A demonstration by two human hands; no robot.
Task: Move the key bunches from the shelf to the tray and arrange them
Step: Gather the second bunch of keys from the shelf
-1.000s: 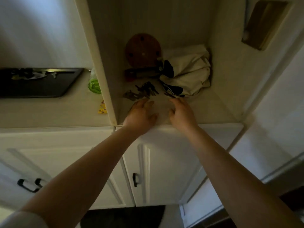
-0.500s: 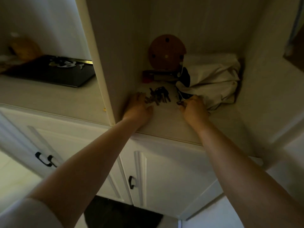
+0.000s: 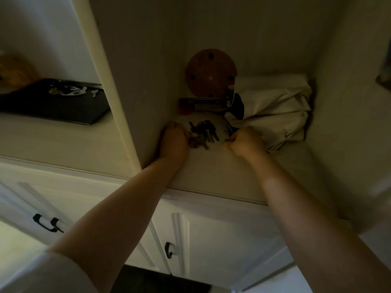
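Observation:
Dark key bunches (image 3: 204, 132) lie in a loose pile on the pale shelf (image 3: 222, 172) inside a dim alcove. My left hand (image 3: 174, 142) rests at the pile's left edge, fingers curled onto the nearest keys (image 3: 195, 142). My right hand (image 3: 245, 140) is closed to the right of the pile, pinching something small and dark against the cloth bag; what it holds is hidden. The black tray (image 3: 57, 104) sits on the counter to the left, beyond the alcove's side wall, with a few pale keys (image 3: 72, 90) lying on it.
A crumpled cream cloth bag (image 3: 275, 111) fills the shelf's back right. A round wooden disc (image 3: 211, 72) leans on the back wall above a flat metal bar (image 3: 203, 102). The vertical divider (image 3: 105, 81) separates shelf and counter. White cabinet doors with black handles (image 3: 46, 224) are below.
Both hands have reached deeper into the alcove and closed: the left onto the pile's left edge, the right by the bag. The view has shifted closer.

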